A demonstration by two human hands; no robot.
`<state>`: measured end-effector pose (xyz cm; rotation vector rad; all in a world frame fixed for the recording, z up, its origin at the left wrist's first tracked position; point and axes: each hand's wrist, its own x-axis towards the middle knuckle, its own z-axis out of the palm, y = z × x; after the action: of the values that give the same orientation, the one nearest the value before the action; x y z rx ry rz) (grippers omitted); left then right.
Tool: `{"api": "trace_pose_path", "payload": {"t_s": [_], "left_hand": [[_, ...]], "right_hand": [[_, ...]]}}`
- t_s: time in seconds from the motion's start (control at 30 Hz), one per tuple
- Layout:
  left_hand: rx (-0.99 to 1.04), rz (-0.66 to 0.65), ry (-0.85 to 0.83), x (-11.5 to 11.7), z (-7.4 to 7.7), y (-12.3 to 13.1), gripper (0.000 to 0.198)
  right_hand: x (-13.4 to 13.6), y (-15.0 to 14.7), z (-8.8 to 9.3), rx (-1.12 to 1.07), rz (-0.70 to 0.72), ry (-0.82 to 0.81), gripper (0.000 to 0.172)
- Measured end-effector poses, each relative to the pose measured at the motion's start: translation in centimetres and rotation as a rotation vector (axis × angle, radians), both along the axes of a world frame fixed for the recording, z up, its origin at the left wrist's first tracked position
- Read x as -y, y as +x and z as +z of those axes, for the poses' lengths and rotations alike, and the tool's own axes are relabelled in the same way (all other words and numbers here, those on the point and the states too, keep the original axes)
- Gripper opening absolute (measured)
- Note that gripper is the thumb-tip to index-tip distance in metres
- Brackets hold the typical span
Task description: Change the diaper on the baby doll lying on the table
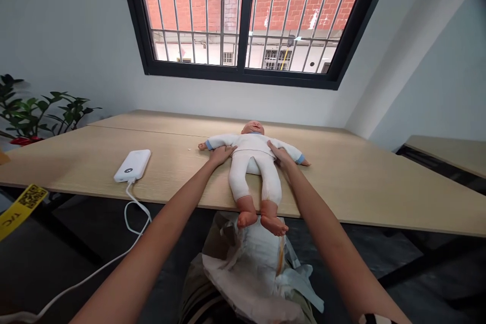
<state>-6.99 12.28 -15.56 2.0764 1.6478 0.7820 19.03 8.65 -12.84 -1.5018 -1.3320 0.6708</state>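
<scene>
Lying face up on the pale wood-grained desk (353,177), the soft-bodied baby doll in white cloth with blue cuffs (252,143) was held from both sides! The doll's head was pointed toward the wall, its arms were spread wide, and its legs were stretched toward the person, with both bare feet carried out past the front edge of the desk.

And here the grip was shared: the left hand (222,156) was curled against one side of the doll's waist, just below the outspread arm, while the right hand (280,154) was closed around the other side, its fingertips laid on the white cloth. Some of the fingers were hidden, so how firmly the waist was squeezed could not be told.

Below, on the person's lap, a white, crumpled diaper with an orange-brown strip (261,250) was spread out, loose and wrinkled, partly covered from view by the doll's feet.

Off to the left, a white rectangular power bank (133,163) was seen resting near the desk's front edge, well apart from the hands, with a white cable (131,182) plugged into it and draped over the edge. Beyond it, a leafy green plant (41,111) was glimpsed by the wall.
</scene>
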Motion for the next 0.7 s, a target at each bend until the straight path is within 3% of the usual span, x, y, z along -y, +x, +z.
{"api": "trace_pose_path", "payload": {"t_s": [0.13, 0.27, 0.47, 0.7], "left_hand": [[0.018, 0.012, 0.039, 0.1, -0.1, 0.0, 0.063], [0.099, 0.058, 0.117, 0.3, 0.0, -0.1, 0.062], [0.217, 0.030, 0.220, 0.5, -0.2, 0.4, 0.040], [0.466, -0.072, 0.253, 0.3, -0.6, 1.4, 0.035]], "right_hand": [[0.3, 3.1, -1.0, 0.029, 0.065, -0.105, 0.036], [1.4, 4.7, -2.6, 0.113, 0.063, 0.019, 0.031], [2.2, 3.3, -3.8, 0.196, 0.167, 0.213, 0.046], [3.3, 2.4, -3.4, 0.272, 0.360, 0.176, 0.075]]}}
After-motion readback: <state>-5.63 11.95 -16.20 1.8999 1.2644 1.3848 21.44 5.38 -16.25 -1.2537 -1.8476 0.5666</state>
